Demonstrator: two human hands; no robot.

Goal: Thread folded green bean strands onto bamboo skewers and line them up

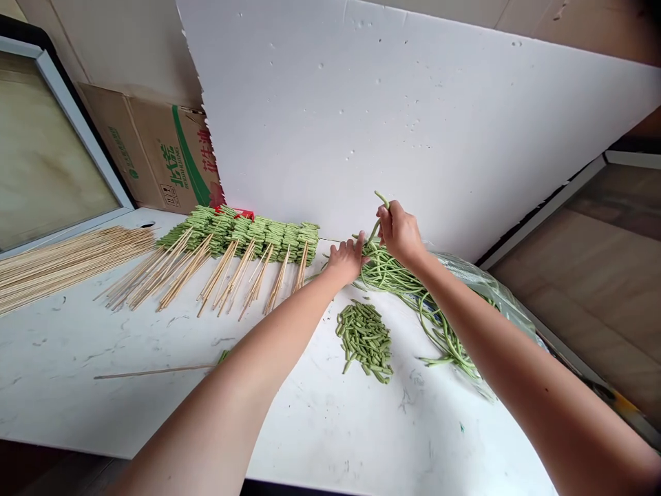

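Note:
My right hand [400, 232] is closed around a long green bean [382, 199], whose tip sticks up above the fingers. The bean's lower part runs down toward my left hand [347, 260]. With its fingers apart, my left hand touches the left edge of a heap of long beans [387, 270]. Whether anything lies under its palm is hidden. Just in front of both hands sits a pile of short-cut bean pieces [364, 339]. To the left is a row of skewered bean pieces [248, 234], their bare stick ends pointing toward me.
Loose bamboo skewers [77, 258] lie at the far left. One skewer [155, 373] rests on the white table [320, 441], partly behind my left forearm. A white foam board [330, 124] and a cardboard box [155, 151] stand behind. Clear plastic [509, 303] lies by the long beans.

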